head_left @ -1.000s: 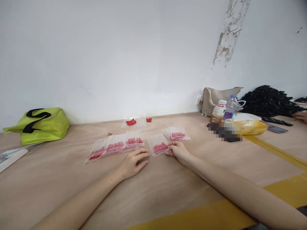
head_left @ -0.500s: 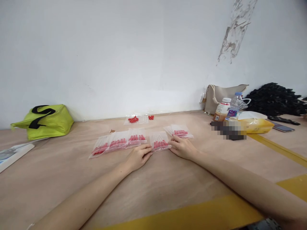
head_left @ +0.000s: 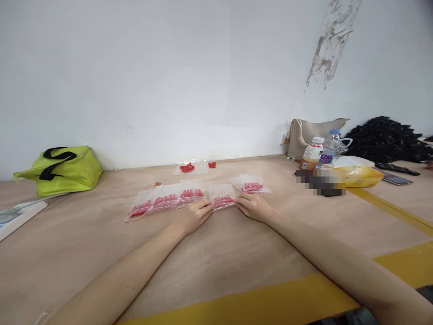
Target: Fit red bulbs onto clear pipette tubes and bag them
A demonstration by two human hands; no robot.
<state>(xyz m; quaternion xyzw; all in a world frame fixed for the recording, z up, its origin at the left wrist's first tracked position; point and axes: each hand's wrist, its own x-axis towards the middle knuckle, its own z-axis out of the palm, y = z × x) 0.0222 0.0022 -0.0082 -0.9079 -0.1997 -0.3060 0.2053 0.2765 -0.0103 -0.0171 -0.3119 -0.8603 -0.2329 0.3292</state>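
A small clear zip bag [head_left: 221, 192] with a row of red pieces inside lies flat on the table between my hands. My left hand [head_left: 196, 215] has its fingers closed together at the bag's lower left corner. At the lower right corner, my right hand [head_left: 253, 206] pinches the bag's edge. Left of it, several similar filled bags [head_left: 164, 198] overlap in a row. Another small stack of filled bags [head_left: 253, 185] lies just beyond my right hand. Farther back rest a clear bag with loose red pieces [head_left: 187, 167] and a few red pieces [head_left: 212, 165].
A lime-green bag [head_left: 71, 171] sits at the left near the wall, with a white flat item [head_left: 20, 219] before it. At right stand two bottles [head_left: 311, 154], a beige bag [head_left: 297, 137], a yellow tissue pack [head_left: 363, 176], a phone [head_left: 397, 179] and a black heap [head_left: 385, 140].
My right hand has shifted slightly left and up along the bag's edge, and my left hand's fingers have drawn closer together. The view has moved a little.
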